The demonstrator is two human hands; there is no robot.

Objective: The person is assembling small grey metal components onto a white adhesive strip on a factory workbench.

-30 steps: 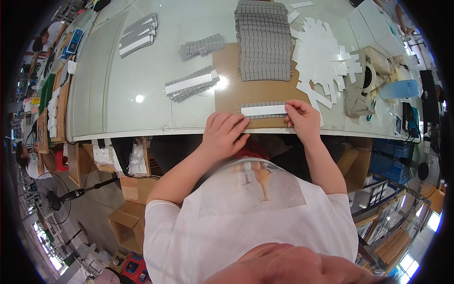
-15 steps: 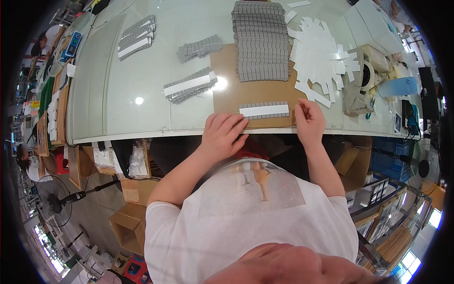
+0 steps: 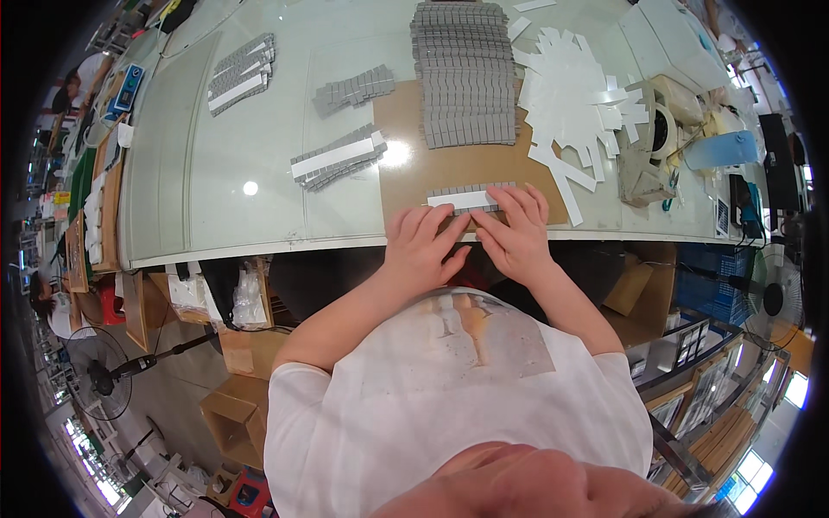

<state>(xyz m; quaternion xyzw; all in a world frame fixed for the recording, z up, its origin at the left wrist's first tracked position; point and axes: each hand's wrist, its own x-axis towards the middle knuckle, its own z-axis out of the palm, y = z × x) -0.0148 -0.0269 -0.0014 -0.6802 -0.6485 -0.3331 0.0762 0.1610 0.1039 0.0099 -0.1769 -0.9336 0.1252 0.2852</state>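
A short row of small grey pieces with a white strip (image 3: 465, 199) across it lies on a brown cardboard sheet (image 3: 449, 168) near the table's front edge. My right hand (image 3: 518, 235) lies flat on the right part of that row, fingers spread and pressing down. My left hand (image 3: 420, 244) rests just left of it, fingertips at the row's front edge, touching the right hand. Neither hand grips anything.
A large block of grey pieces (image 3: 462, 73) covers the cardboard's far end. Loose white strips (image 3: 574, 95) lie to the right, beside a tape dispenser (image 3: 652, 147). More taped grey rows (image 3: 337, 157) (image 3: 242, 73) lie on the glass table to the left. Boxes stand under the table.
My right hand slid left from the row's right end onto the strip. My left hand shifted slightly right, so both hands now meet at the row.
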